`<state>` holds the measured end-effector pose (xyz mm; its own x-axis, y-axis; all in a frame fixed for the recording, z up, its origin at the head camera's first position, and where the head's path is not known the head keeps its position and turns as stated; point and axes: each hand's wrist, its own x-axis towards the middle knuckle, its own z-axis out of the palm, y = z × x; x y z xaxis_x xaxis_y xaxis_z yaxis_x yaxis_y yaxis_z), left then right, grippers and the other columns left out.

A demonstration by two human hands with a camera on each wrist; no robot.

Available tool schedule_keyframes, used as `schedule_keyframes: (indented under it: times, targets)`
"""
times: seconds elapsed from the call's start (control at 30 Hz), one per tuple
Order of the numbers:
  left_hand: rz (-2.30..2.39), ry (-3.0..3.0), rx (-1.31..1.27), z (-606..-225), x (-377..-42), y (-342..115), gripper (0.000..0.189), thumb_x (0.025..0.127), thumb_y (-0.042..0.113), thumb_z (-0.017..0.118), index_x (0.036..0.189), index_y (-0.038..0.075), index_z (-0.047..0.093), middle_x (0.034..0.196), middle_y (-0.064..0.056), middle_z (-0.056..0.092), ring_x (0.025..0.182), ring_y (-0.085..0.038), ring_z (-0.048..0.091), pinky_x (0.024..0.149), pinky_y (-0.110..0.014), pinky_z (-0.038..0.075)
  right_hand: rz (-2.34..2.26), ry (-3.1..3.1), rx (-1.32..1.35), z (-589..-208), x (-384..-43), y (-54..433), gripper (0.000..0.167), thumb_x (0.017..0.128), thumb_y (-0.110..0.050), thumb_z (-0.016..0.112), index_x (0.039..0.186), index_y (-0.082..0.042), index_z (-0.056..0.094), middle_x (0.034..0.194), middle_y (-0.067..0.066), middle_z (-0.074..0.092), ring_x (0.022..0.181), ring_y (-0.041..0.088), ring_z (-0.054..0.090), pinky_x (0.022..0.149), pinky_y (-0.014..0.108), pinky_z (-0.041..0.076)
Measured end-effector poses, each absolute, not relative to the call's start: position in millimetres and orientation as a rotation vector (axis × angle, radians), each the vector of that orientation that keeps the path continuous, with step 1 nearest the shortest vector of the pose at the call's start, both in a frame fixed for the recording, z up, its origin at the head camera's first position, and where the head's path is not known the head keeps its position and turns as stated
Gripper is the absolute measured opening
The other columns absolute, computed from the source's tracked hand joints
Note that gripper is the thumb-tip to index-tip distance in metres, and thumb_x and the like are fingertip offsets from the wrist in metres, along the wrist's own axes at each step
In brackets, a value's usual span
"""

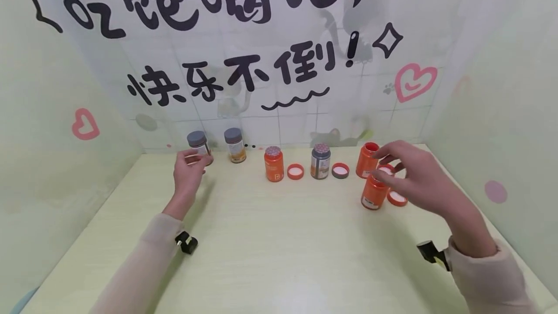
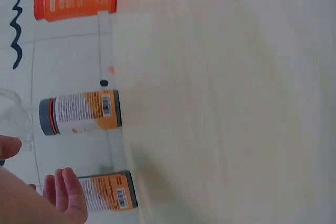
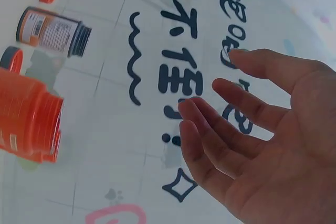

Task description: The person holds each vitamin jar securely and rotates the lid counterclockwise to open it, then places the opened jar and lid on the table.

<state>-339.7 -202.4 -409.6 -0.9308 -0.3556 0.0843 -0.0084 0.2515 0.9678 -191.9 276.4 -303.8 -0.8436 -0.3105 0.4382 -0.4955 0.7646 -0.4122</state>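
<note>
- So the left hand is hovering right by the first gray-capped jar, fingers loosely bent, gripping nothing. Can't tell if the fingertips are touching it.
- That jar is standing near the back left corner of the desk, and a second gray-capped jar is sitting just to its right along the back edge.
- The right hand is hanging out toward the back right corner, also empty, fingers relaxed and thumb apart.
- Close by that hand, a front orange bottle and a rear orange bottle are standing lidless near the right edge, with two orange lids lying beside them.
- Toward the middle of the back edge, a foil-topped orange bottle and a foil-topped gray jar are standing upright, a red lid and a gray-rimmed lid lying to their right.
</note>
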Motion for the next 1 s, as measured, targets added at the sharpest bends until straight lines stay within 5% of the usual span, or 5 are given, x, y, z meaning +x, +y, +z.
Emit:
schedule_keyframes:
  times: [0.3,0.57,1.0]
  targets:
    - [-1.525,-2.517,0.396,-409.3,-382.9,-236.4,0.095,0.091,0.034,0.074,0.161,0.008,0.016,0.160,-0.025,0.036,0.143,-0.040,0.043,0.115,-0.052,0.042,0.858,-2.779,0.843,-320.1,-185.4,229.9,0.031,0.091,-0.020,0.078,0.120,-0.019,0.067,0.114,-0.006,0.070,0.095,0.008,0.067,0.080,0.030,0.059]
    - [-1.457,-2.654,0.358,-411.1,-409.9,-252.1,0.103,0.090,0.031,0.077,0.162,0.004,0.009,0.164,-0.028,0.029,0.148,-0.047,0.037,0.120,-0.057,0.035,0.866,-2.920,0.927,-337.2,-187.3,206.4,0.031,0.092,-0.029,0.076,0.121,-0.023,0.067,0.116,-0.011,0.069,0.103,0.008,0.066,0.081,0.027,0.057]
    - [-1.489,-2.703,0.275,-412.4,-422.9,-249.1,0.083,0.097,0.019,0.067,0.158,-0.004,0.017,0.161,-0.031,0.033,0.149,-0.047,0.035,0.123,-0.058,0.032,0.820,-2.958,1.061,-346.1,-189.6,196.4,0.024,0.095,-0.030,0.073,0.118,-0.022,0.069,0.113,-0.013,0.067,0.102,0.005,0.066,0.086,0.030,0.058]
